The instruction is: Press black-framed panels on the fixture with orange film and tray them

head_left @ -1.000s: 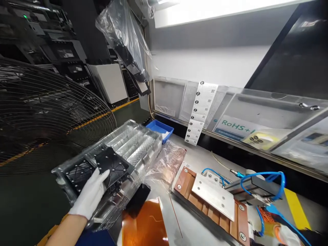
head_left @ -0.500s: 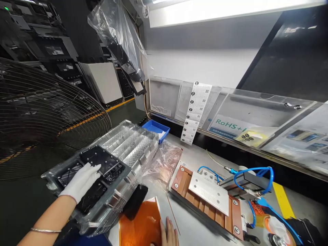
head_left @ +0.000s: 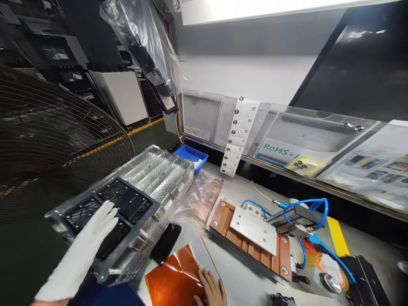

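Observation:
My left hand (head_left: 98, 229), in a white glove, reaches over black plastic parts (head_left: 126, 202) in a clear tray (head_left: 165, 170). Its fingers are stretched out and touching or just above the parts; contact is hard to tell. White fabric covers much of that forearm. On the bench, a shiny orange film sheet (head_left: 174, 278) lies creased, and the fingers of my bare right hand (head_left: 212, 289) rest spread at its right edge. Between film and tray lies a black phone-like slab (head_left: 166, 243).
A fixture with brown blocks and a metal plate (head_left: 253, 229) stands to the right, with blue air hoses (head_left: 325, 212) behind. A copper-coloured sheet in clear plastic (head_left: 204, 197) and a blue bin (head_left: 191, 157) sit farther back. A wire fan guard (head_left: 95, 123) rises at left.
The left hand has drawn slightly left, and white fabric now covers forearm that was bare with a bracelet. The orange film shows more creases. The whole view has shifted a little.

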`<move>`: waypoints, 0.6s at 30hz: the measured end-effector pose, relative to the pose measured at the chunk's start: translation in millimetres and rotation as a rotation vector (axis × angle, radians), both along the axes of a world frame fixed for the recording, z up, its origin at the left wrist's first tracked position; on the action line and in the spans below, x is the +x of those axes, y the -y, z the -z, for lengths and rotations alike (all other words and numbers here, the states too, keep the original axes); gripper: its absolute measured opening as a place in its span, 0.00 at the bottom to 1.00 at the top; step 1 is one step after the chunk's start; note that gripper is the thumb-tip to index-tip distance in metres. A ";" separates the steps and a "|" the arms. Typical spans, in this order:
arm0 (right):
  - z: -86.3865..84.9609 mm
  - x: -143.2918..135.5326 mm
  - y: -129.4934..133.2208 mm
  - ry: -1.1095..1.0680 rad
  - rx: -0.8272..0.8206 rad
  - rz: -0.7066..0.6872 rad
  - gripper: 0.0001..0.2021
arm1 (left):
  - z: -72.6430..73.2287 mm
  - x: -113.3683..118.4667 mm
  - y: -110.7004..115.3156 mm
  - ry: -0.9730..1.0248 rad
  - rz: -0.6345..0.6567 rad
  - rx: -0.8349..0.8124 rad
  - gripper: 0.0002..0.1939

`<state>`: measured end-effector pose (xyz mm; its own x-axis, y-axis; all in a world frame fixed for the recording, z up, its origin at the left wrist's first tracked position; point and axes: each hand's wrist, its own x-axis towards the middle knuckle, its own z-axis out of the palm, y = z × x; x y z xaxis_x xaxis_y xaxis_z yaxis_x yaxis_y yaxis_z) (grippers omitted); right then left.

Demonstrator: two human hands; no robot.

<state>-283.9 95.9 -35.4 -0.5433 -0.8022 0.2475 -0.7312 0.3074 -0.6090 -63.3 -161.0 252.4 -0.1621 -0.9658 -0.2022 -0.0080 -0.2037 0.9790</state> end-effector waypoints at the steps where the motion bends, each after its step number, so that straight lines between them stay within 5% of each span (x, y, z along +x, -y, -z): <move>1: -6.2 -3.3 -4.5 0.004 -0.027 -0.027 0.30 | 5.8 -3.0 -12.4 0.089 0.087 -0.047 0.25; 5: -51.9 -17.9 -25.2 0.012 -0.091 -0.172 0.35 | 55.9 -36.4 -50.0 0.501 0.600 -0.158 0.30; 9: -103.3 -34.1 -48.6 0.078 -0.107 -0.253 0.37 | 103.8 -81.0 -65.9 0.548 0.792 -0.100 0.36; 13: -142.0 -44.6 -67.9 -0.025 -0.108 -0.116 0.31 | 111.8 -111.1 -83.3 0.493 1.020 0.032 0.19; 16: -169.4 -39.5 -67.4 -0.077 -0.165 0.117 0.22 | 107.3 -125.5 -107.4 0.497 1.042 -0.015 0.17; 18: -185.8 -31.8 -59.5 -0.043 -0.223 0.134 0.19 | 106.6 -134.0 -123.9 0.474 1.048 -0.105 0.17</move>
